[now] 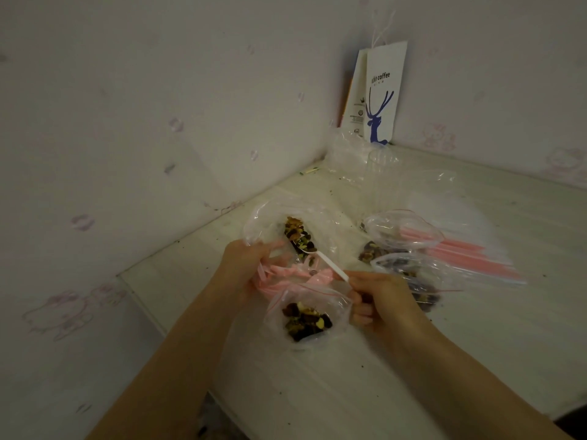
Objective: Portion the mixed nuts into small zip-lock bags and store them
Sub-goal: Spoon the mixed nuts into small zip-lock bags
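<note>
Left hand (251, 265) grips the mouth of the large clear plastic bag (270, 217), likely to keep it spread for scooping. Right hand (378, 300) pinches the white plastic spoon (330, 265), bowl in the mixed nuts (298, 236). Small red-strip zip-lock bag (308, 315), part filled, sits between the hands on the pale table (349, 392), close for short transfers.

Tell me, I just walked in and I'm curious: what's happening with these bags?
A person is spooning mixed nuts into small zip bags. The left hand holds the big nut bag open; the right hand dips a white spoon into it. A part-filled small bag is between the hands; filled bags lie to the right on the table.
</note>
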